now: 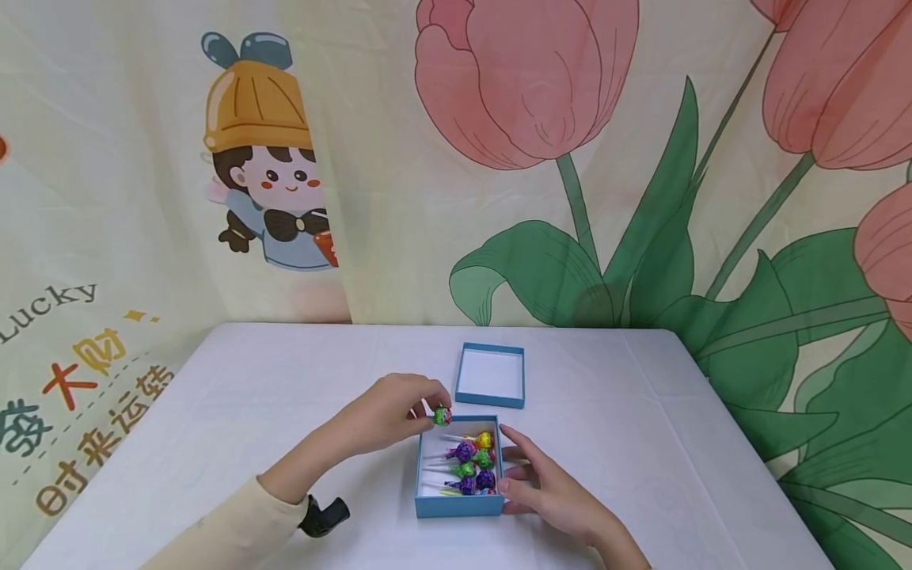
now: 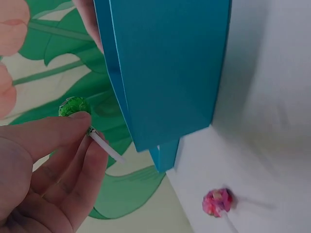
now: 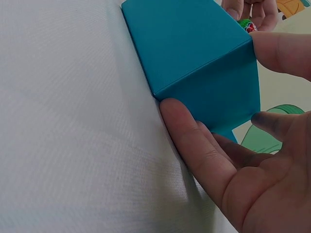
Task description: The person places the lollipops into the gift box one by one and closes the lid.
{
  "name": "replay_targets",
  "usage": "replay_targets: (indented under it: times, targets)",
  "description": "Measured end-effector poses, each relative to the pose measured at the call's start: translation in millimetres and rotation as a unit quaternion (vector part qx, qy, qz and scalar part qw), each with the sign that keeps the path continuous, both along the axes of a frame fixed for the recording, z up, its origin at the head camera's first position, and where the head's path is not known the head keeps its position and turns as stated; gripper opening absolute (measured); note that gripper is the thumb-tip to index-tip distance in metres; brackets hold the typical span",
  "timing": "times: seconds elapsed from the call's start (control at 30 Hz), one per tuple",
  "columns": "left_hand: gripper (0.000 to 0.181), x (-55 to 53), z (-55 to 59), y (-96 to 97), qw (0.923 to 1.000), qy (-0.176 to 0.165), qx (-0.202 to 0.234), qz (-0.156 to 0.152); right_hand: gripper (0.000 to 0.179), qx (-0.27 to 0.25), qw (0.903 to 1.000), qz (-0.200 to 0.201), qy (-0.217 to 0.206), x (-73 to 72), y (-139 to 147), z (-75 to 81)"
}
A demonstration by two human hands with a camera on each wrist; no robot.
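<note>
My left hand (image 1: 402,412) pinches a green lollipop (image 1: 442,416) above the far left corner of a blue box (image 1: 459,507). In the left wrist view, the lollipop's white stick (image 2: 107,147) points away from the fingertips. Several wrapped lollipops (image 1: 465,451), purple, green and yellow, lie inside the open box with their sticks toward the left. My right hand (image 1: 549,491) rests along the box's right side, and its spread fingers touch the outer wall in the right wrist view.
The box's lid (image 1: 490,402) lies inside up just behind the box. A pink lollipop (image 2: 217,202) is on the white table (image 1: 285,364), seen in the left wrist view. A printed cloth (image 1: 385,198) hangs behind the table.
</note>
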State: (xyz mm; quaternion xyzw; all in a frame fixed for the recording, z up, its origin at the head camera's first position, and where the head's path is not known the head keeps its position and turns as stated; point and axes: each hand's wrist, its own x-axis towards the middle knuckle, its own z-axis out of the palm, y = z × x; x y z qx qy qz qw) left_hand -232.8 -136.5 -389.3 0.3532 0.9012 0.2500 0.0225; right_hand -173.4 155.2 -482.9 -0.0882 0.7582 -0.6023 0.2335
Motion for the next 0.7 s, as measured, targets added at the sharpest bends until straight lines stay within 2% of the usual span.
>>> replay_targets:
  times: [0.3, 0.7]
  targets:
    - [0.027, 5.1, -7.8, 18.3, 0.9996, -0.019, 0.007, -0.021, 0.085, 0.001, 1.0000, 0.002, 0.001, 0.2, 0.4, -0.3]
    - [0.027, 13.0, -15.7, 31.8, 0.9977, -0.046, 0.022, -0.045, 0.083, -0.014, 0.9998, 0.011, 0.000, -0.8, 1.4, -1.8]
